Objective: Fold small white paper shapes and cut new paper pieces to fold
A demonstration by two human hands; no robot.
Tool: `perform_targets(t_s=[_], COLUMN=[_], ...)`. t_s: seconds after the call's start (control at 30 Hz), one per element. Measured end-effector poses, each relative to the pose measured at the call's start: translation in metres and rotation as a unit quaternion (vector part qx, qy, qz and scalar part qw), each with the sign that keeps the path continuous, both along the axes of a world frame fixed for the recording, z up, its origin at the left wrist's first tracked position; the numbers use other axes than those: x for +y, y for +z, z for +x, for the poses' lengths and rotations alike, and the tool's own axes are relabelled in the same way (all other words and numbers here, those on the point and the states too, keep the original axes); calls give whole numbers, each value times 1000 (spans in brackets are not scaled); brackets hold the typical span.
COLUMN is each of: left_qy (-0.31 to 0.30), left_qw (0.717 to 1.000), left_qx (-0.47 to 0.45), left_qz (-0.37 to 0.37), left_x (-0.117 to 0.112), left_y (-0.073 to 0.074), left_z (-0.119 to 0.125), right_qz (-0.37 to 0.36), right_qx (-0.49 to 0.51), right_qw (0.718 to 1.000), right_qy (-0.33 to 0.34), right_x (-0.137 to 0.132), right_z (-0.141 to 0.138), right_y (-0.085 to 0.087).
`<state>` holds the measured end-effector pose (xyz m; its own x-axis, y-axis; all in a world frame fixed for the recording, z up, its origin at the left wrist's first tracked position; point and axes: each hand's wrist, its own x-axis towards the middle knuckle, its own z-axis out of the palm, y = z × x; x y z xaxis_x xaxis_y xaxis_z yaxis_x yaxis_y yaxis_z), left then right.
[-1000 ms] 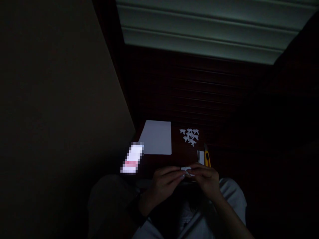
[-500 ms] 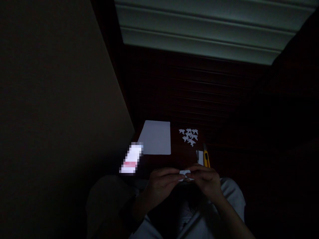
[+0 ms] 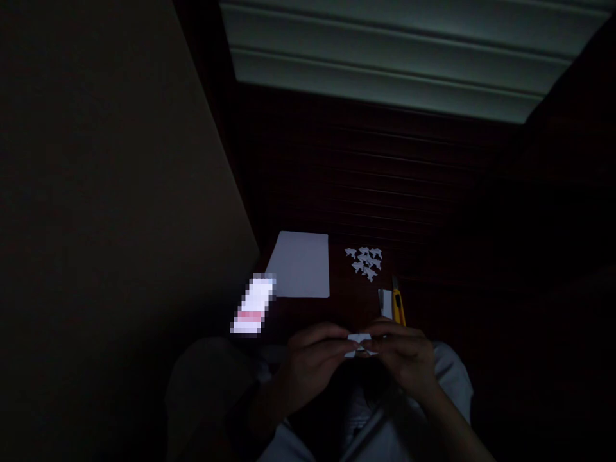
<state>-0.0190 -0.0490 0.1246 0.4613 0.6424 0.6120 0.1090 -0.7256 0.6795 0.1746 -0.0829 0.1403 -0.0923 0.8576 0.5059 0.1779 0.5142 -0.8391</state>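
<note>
Lower centre of frame: left hand [image 3: 310, 359] and right hand [image 3: 408, 356] pinch small folded paper [image 3: 359, 338]. Dim light could skew folds; uneven pull might tear it.

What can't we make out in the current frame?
All in the head view:
- Folded paper: underside and side edges, covered by left hand and right hand.
- Bright screen: content, pixelated.
- Small paper shapes: exact count and folds, too small and overlapping in dim light.
- White slip: near end, behind right hand.
- Right forearm: cut off by bottom edge.
</note>
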Motion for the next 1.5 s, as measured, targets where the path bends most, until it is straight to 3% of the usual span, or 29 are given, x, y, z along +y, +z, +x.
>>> perform_targets(t_s=[0.37, 0.6, 0.8, 1.1, 1.5], left_qy=[43, 49, 37, 38, 32], left_qw=[998, 999, 998, 996, 987], left_qx=[-11, -15, -24, -46, -29], left_qz=[-42, -13, -34, -64, -156], left_x=[-5, -3, -3, -6, -1], left_y=[-7, -8, -4, -14, 6], left_z=[6, 6, 6, 9, 7], right_qz=[-3, -18, -27, -23, -56], right_qx=[-5, 9, 18, 29, 30], right_qw=[1000, 1000, 999, 999, 997], right_qy=[-8, -4, -3, -29, -45], right_x=[2, 1, 1, -1, -1], right_z=[1, -2, -3, -8, -9], right_y=[-1, 0, -3, -5, -7])
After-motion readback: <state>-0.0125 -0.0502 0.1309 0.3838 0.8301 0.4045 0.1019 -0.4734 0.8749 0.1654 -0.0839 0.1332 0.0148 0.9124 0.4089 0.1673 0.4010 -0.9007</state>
